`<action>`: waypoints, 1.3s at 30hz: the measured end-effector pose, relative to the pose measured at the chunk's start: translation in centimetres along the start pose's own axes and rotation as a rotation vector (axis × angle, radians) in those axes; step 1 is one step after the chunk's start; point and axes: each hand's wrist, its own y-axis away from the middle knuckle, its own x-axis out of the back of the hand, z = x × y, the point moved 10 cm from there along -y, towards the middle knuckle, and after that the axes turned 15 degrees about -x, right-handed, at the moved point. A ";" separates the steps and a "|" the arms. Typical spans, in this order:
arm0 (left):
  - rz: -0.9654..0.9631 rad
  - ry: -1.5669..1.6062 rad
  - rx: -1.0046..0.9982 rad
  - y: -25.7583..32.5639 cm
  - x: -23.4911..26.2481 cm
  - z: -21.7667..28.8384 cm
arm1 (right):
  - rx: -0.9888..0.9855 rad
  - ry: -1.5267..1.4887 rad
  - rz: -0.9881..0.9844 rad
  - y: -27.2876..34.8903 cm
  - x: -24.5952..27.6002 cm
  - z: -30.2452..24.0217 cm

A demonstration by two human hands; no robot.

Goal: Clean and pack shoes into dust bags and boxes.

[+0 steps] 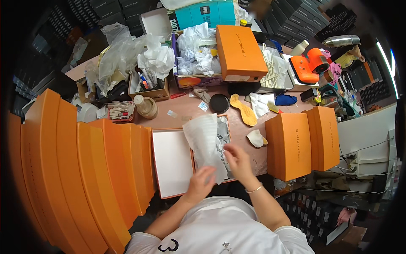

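Observation:
A white foam sheet (202,137) lies over an open shoe box and sticks out past its far edge. Grey printed wrapping (223,146) shows in the box to the right of the foam. The white-lined lid (172,156) lies alongside on the left. My left hand (200,184) is at the near end of the foam, its slightly blurred fingers apart. Over the box's right side is my right hand (238,161), fingers bent but apart near the grey wrapping. I see nothing held in either hand.
Orange boxes (93,169) stand in a row at the left; two more orange boxes (289,146) stand at the right. Behind are a black round lid (220,103), a yellow insole-shaped piece (244,111), a bottle (145,106) and a carton of crumpled paper (196,59).

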 end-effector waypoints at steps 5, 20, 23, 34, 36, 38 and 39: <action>0.524 0.028 0.266 2.1 4.7 -7.9 | -0.200 -0.057 -0.468 4.3 -3.5 0.4; -0.043 -0.018 0.192 4.0 0.0 -8.1 | 0.182 0.454 -0.186 2.4 -6.6 -1.5; -0.122 -0.092 0.165 6.2 -2.3 -8.2 | -0.138 0.505 -0.152 -2.4 -10.1 6.8; -0.064 -0.123 0.043 7.6 -3.4 -10.4 | 0.059 0.547 -0.057 -4.1 -9.1 6.3; -0.126 -0.050 0.158 8.3 -3.8 -11.4 | -0.074 0.016 -0.156 -3.2 -6.1 4.1; -0.093 0.021 0.187 7.7 -3.1 -10.3 | -0.156 -0.461 -0.252 -1.9 -1.2 0.0; -0.066 -0.069 0.151 7.1 -2.2 -8.6 | -0.044 -0.553 -0.173 -0.7 3.5 -3.5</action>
